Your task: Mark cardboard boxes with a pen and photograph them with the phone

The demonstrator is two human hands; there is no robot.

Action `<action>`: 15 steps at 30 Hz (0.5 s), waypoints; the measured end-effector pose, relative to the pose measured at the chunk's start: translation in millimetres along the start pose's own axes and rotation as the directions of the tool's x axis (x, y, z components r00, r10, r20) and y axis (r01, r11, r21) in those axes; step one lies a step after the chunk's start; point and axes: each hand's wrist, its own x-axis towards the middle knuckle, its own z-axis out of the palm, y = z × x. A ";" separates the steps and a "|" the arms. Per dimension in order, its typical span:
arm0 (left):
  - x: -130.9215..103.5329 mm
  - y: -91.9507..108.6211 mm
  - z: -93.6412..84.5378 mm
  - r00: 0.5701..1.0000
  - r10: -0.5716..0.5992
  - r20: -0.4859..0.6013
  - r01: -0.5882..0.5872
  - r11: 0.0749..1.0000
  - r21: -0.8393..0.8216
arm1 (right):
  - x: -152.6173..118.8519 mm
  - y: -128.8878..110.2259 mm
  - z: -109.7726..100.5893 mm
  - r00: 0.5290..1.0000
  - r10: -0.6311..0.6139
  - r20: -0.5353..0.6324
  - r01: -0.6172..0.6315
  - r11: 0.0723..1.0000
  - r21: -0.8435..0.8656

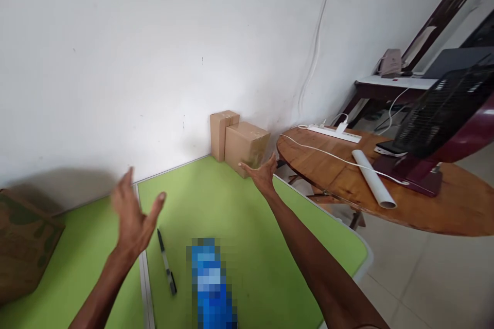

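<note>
My left hand [135, 211] is raised over the green table [200, 195], fingers spread and slightly blurred, holding nothing. Close to its right lies a pen [166, 262] with dark ends. My right hand [262, 172] reaches toward the far corner, thumb and fingers apart, in front of a cardboard box [247, 144]. Whether it touches the box I cannot tell. A narrower upright cardboard box [219, 133] stands just left of that one, against the wall. Near the front edge is a blue object [212, 288], pixelated so its kind cannot be made out.
A larger brown carton [27, 247] sits at the left. To the right, a round wooden table [324, 164] carries a white power strip [335, 133], a white tube [372, 177] and a fan [443, 118]. A white cable [316, 46] hangs down the wall.
</note>
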 end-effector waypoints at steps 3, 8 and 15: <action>24.4 21.3 65.5 0.962 0.018 0.273 0.013 0.994 -0.112 | 20.1 7.6 19.4 1.000 0.006 -0.030 -0.006 1.000 -0.015; 31.1 39.7 119.1 0.858 0.003 0.514 0.093 0.983 -0.161 | 33.9 27.4 17.9 1.000 0.027 -0.009 -0.028 0.999 -0.033; 22.7 29.3 143.8 0.773 -0.030 0.633 0.212 0.954 -0.214 | 43.7 26.1 2.0 0.991 -0.058 0.119 0.051 0.997 0.059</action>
